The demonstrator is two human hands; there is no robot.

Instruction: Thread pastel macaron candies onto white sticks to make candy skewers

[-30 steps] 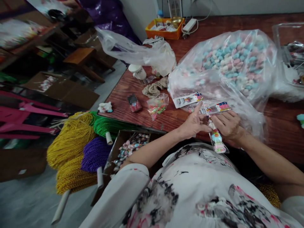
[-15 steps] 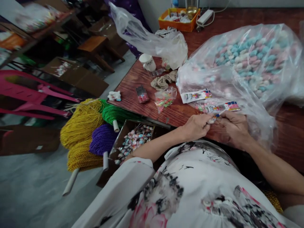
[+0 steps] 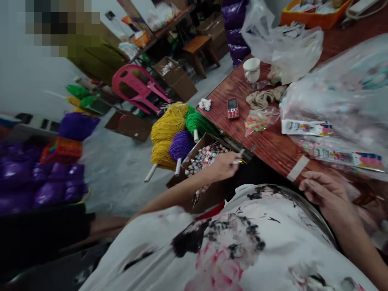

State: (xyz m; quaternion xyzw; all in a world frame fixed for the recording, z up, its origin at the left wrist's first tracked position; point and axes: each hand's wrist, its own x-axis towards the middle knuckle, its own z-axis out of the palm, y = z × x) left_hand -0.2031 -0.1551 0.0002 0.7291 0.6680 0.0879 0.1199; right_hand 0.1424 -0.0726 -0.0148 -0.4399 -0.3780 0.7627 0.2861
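Note:
My left hand is closed over the near edge of a cardboard box of small wrapped lollipops. Between its fingers is what looks like a wrapped lollipop, with a pale piece and a yellow bit sticking out, slightly blurred. At the table's front edge my right hand has its fingers loosely bent and apart, with nothing visible in them. Just beyond its fingertips a whitish strip lies at the table edge. Two printed wrapper stacks lie on clear plastic behind it.
A large clear bag of pastel candies covers the table's right side. A phone, a white cup, a small candy bag and a tan cloth stand left. Yellow rope bundles and a pink chair are beyond; a person is farther back.
My hands have separated. The left has swung left to the lollipop box with the small wrapped piece; the right has drawn back at the table edge. The view has turned left, bringing a person into sight.

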